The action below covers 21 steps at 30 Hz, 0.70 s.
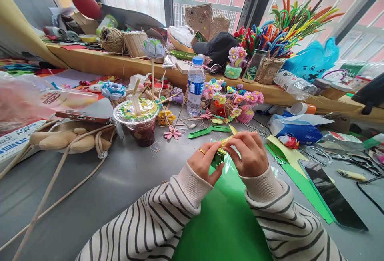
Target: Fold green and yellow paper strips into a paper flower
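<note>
Green and yellow, the small folded piece looks like paper from my end of the link, and it is held between both hands, above the glossy green surface. The left hand pinches its green part, thumb below and fingers over the top. The right hand has thumb and fingertips drawn together at the yellow upper edge; I cannot tell exactly where its tips press, since the fingers hide the contact.

To handle this well, I would let the left thumb be the steady side, firm enough to stop twisting but light enough to spare the folds, and leave fine adjustments to the right fingertips. Short, even pressure close to the crease should suit it; a hard pull could tear or loosen it. Tilting the piece a little would give me a better view of the join.

Just beyond the hands lies a folded green strip, near a pink flower. To the right, small scissors rest by green and pale-yellow paper, with a dark phone nearer me.
</note>
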Tool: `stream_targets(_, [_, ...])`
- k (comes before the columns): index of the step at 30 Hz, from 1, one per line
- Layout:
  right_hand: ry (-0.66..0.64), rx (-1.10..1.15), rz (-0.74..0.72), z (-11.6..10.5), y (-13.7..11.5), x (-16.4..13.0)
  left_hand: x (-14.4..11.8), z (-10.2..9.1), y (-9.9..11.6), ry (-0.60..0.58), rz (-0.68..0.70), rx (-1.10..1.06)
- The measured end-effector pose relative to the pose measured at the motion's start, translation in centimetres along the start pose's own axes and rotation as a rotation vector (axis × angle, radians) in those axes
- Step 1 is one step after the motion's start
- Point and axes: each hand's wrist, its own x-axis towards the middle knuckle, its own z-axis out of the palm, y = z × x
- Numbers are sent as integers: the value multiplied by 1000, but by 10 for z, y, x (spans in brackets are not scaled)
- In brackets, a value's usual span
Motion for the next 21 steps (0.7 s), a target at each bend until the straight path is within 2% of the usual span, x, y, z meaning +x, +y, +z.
stream_targets(4, [-12, 37, -39, 0, 5, 1, -1, 0, -1, -9, -38, -11])
stream_targets(7, [-79, 70, -110, -5, 14, 4, -3, 1, -3, -23, -48, -42])
stream_targets(13, [-139, 82, -166, -10, 24, 6, -1, 3, -4, -40, -109, -189])
stream_targets(17, [-181, 155, -128, -9, 25, 5, 1, 2, -2, -128, -289, -376])
stream_targets(21, [-226, 240, -22, -13, 27, 7, 1, 2, -4, -240, -521, -655])
